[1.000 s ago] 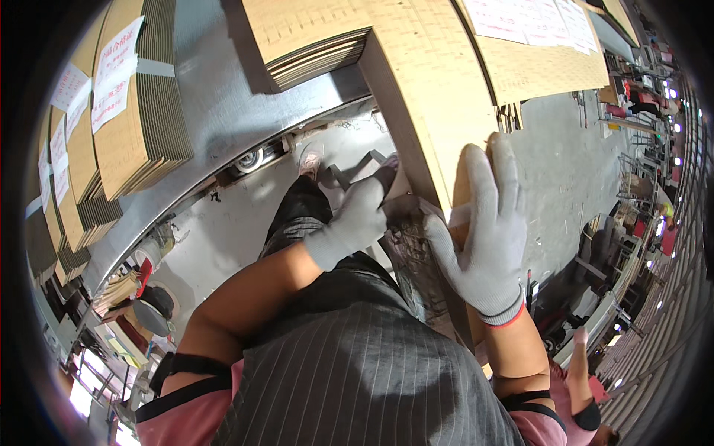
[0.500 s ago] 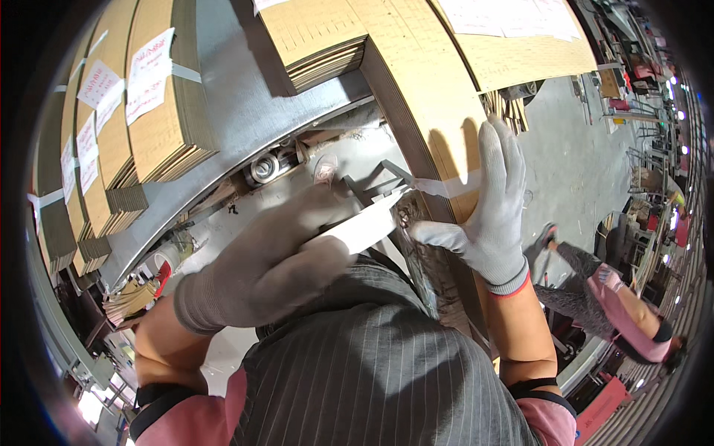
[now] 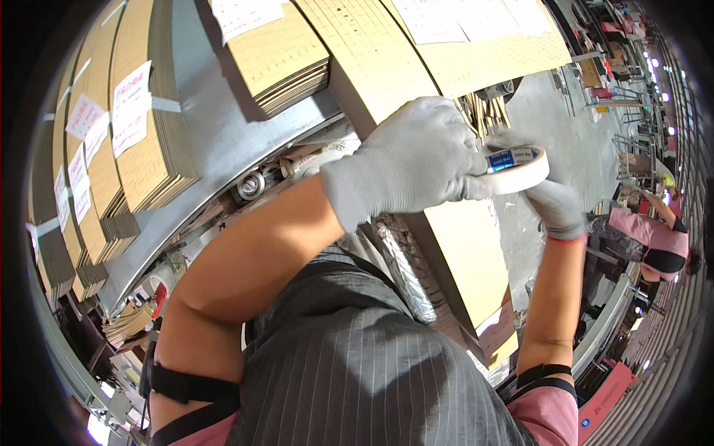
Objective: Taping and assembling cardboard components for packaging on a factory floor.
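Observation:
A roll of white tape point(image 3: 522, 178) with a blue-printed core is gripped at its left side by the gloved fingers of my left hand point(image 3: 416, 156). My left arm reaches across in front of me, over a long stack of flat cardboard point(image 3: 465, 256). My right hand point(image 3: 556, 207), also in a grey glove, is just beyond the roll at the right side of the stack. Its fingers are smeared by motion and partly hidden behind the roll. A white paper label point(image 3: 494, 327) lies at the stack's near end.
More cardboard stacks point(image 3: 152, 149) with paper labels and white tape bands stand on a grey metal table point(image 3: 223, 141) at the left. Another labelled stack point(image 3: 279, 56) is ahead. A co-worker in a pink top point(image 3: 647, 230) is at the far right.
My left hand has moved up and to the right, carrying the tape roll across the stack. My right hand has shifted right and is now behind the roll. The co-worker has changed posture.

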### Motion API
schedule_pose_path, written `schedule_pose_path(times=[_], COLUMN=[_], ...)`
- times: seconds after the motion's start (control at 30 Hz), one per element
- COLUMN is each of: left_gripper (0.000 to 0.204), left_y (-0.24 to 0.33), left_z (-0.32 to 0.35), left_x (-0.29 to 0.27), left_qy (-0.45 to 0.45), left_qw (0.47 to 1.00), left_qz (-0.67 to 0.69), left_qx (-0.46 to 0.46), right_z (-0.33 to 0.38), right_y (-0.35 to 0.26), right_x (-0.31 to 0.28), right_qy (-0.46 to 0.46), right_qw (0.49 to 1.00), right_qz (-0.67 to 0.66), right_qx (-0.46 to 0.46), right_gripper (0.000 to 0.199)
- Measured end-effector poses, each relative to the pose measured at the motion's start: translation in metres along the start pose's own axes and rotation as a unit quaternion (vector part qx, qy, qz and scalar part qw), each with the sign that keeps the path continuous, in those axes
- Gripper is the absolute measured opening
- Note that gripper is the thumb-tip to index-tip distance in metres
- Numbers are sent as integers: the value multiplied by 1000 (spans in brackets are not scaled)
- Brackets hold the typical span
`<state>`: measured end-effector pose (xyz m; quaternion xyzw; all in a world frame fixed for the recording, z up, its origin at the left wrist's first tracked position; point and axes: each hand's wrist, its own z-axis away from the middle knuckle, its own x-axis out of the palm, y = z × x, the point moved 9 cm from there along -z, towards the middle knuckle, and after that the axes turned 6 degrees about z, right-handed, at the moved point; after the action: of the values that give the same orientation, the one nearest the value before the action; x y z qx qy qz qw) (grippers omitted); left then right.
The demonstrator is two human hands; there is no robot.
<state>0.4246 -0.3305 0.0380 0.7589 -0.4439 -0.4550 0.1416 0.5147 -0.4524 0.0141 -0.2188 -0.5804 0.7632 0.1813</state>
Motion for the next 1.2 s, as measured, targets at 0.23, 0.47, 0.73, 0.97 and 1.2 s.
schedule_pose_path(times=[0.23, 0.47, 0.73, 0.97, 1.2], left_gripper=[62, 34, 22, 12, 33], left_y=[-18, 21, 34, -25, -107], left_z=[15, 7, 53, 158, 170], left_x=[1, 38, -18, -13, 96], left_qy=[-113, -227, -61, -21, 168], left_qw=[988, 966, 917, 938, 906], left_qz=[-33, -119, 198, 156, 334], left_qx=[-96, -21, -341, -308, -197], right_z=[-40, -21, 37, -27, -51], right_y=[-58, 28, -112, -42, 52], right_x=[55, 2, 117, 11, 45], right_qy=[-107, 22, -143, -35, 9], right_qw=[754, 836, 798, 697, 981], right_qz=[644, 548, 564, 697, 144], right_qx=[-69, 33, -153, -165, 130], right_gripper=[29, 9, 24, 11, 46])
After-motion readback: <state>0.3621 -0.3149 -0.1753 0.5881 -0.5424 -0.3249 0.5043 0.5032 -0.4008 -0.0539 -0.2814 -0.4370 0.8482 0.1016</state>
